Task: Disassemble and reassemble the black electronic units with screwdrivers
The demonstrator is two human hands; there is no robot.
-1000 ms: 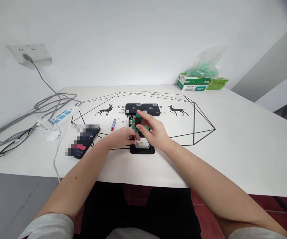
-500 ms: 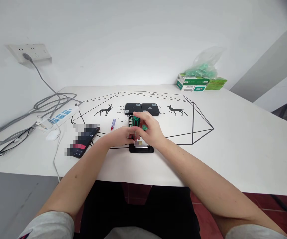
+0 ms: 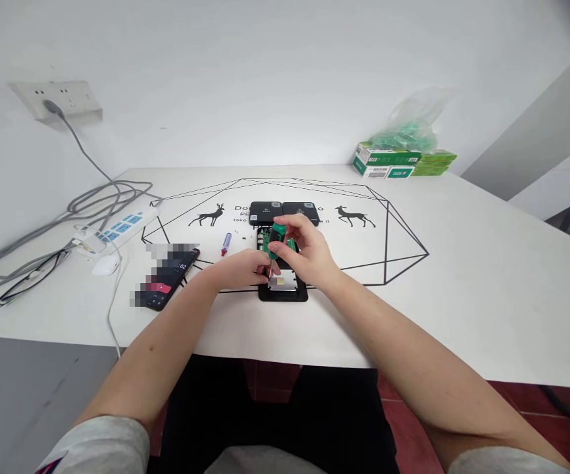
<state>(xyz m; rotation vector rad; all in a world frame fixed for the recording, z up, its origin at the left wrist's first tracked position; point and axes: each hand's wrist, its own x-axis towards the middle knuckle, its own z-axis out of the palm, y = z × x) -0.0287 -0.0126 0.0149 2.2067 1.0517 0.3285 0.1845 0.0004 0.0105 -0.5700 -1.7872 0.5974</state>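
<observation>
My right hand (image 3: 309, 253) grips the green and black handle of a screwdriver (image 3: 277, 238), whose thin shaft points down at the opened black device. Below it lies the black casing (image 3: 289, 297) with a silver metal plate (image 3: 289, 279) that carries a small gold square. A green circuit board (image 3: 264, 240) shows just behind, partly covered by my hands. My left hand (image 3: 245, 268) rests at the casing's left side, its fingers bent together near the screwdriver tip; whether they pinch something small is hidden.
Two closed black boxes (image 3: 301, 212) stand behind the device. A small purple screwdriver (image 3: 226, 243) and tiny parts lie left of it. Further left are a phone (image 3: 166, 283), a power strip (image 3: 124, 227), cables and glasses. Green cartons (image 3: 386, 161) sit at the back right.
My right hand has shifted slightly right, and the screwdriver leans more to the right. More of the metal plate and circuit board shows. My left hand stays nearly in place.
</observation>
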